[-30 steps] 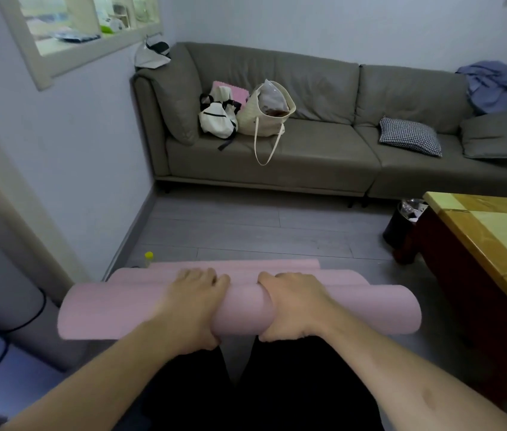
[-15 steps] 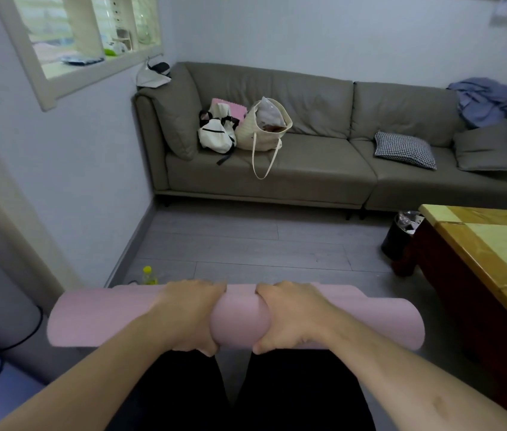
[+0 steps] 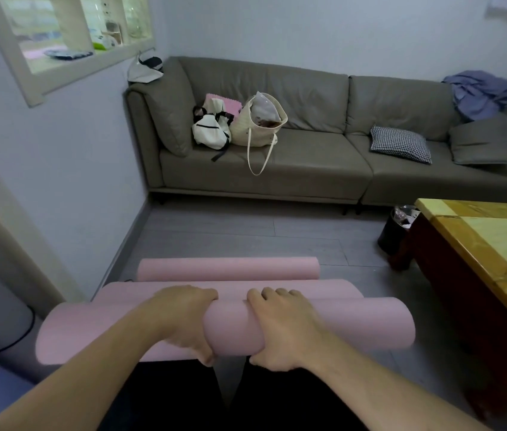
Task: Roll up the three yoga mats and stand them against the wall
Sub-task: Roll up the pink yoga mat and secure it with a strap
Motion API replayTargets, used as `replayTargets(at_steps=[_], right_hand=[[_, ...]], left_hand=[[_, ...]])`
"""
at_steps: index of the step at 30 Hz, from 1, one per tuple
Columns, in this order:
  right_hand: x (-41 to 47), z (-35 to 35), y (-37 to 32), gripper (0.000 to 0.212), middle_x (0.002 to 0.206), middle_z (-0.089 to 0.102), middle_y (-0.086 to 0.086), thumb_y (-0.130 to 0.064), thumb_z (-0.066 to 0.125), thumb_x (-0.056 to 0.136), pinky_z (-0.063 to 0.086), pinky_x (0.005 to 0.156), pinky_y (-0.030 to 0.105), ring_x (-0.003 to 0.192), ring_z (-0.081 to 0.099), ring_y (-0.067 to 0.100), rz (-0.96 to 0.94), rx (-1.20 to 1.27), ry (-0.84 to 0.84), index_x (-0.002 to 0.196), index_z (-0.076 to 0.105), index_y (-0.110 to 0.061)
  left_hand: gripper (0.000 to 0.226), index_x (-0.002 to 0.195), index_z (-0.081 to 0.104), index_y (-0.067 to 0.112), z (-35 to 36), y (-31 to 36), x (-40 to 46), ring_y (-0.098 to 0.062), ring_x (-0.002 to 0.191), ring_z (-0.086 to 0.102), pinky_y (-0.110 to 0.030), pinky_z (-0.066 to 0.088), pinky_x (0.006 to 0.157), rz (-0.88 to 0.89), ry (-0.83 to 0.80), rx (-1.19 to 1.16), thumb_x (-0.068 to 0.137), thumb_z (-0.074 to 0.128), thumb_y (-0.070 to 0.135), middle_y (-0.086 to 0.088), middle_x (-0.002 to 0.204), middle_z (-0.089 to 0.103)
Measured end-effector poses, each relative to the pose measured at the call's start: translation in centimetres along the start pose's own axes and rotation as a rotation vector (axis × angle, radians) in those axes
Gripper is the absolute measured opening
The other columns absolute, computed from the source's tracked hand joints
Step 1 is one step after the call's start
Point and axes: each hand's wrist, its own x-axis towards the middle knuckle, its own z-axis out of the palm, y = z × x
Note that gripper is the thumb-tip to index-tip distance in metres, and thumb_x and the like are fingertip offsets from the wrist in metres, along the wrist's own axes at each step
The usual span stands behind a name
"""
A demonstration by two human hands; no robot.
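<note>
Both hands are holding the nearest pink yoga mat roll (image 3: 323, 325) tight in the middle, left grip (image 3: 183, 318) beside right grip (image 3: 280, 325). Two more pink rolls (image 3: 227, 269) are lying just past the fingers.

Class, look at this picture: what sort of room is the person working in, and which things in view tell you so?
Most likely a home living room: a long grey sofa with cushions and bags on it, a wooden coffee table, and pink yoga mats on the floor.
</note>
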Motion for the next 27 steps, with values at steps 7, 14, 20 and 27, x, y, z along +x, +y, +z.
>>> replayTargets(at_steps=[7,14,20,27], right_hand=[[1.6,-0.9,1.0,0.071,0.105,0.063,-0.002,-0.059,0.084,0.059,0.041,0.071,0.036,0.093,0.064,0.028,0.017,0.083,-0.065,0.109,0.043,-0.028],[1.0,0.7,0.5,0.104,0.13,0.053,0.005,-0.072,0.081,0.06,0.043,0.098,0.049,0.117,0.054,0.033,0.079,0.018,0.034,0.142,0.034,-0.027],[2.2,1.4,1.3,0.081,0.12,0.061,0.004,-0.059,0.08,0.062,0.043,0.086,0.044,0.108,0.061,0.033,0.076,0.002,0.044,0.126,0.042,-0.028],[3.9,-0.2,2.1,0.077,0.113,0.065,-0.001,-0.067,0.081,0.056,0.05,0.075,0.039,0.102,0.067,0.03,0.058,0.082,-0.041,0.116,0.048,-0.033]], left_hand=[[0.081,0.127,0.041,0.028,3.6,3.2,1.0,-0.027,0.115,0.055,-0.043,0.042,0.095,-0.023,0.284,0.24,0.06,0.075,0.06,0.002,0.128,0.053],[0.081,0.118,0.049,0.032,1.1,2.1,1.8,-0.021,0.101,0.065,-0.041,0.055,0.088,-0.022,0.166,0.027,0.051,0.084,0.059,0.007,0.116,0.065],[0.081,0.119,0.046,0.031,2.1,2.4,2.2,-0.025,0.109,0.059,-0.042,0.049,0.091,-0.042,0.248,0.084,0.052,0.08,0.061,0.004,0.122,0.058],[0.075,0.123,0.047,0.031,2.4,3.1,2.1,-0.022,0.118,0.06,-0.039,0.044,0.093,-0.078,0.361,0.13,0.062,0.08,0.058,0.006,0.128,0.061]])
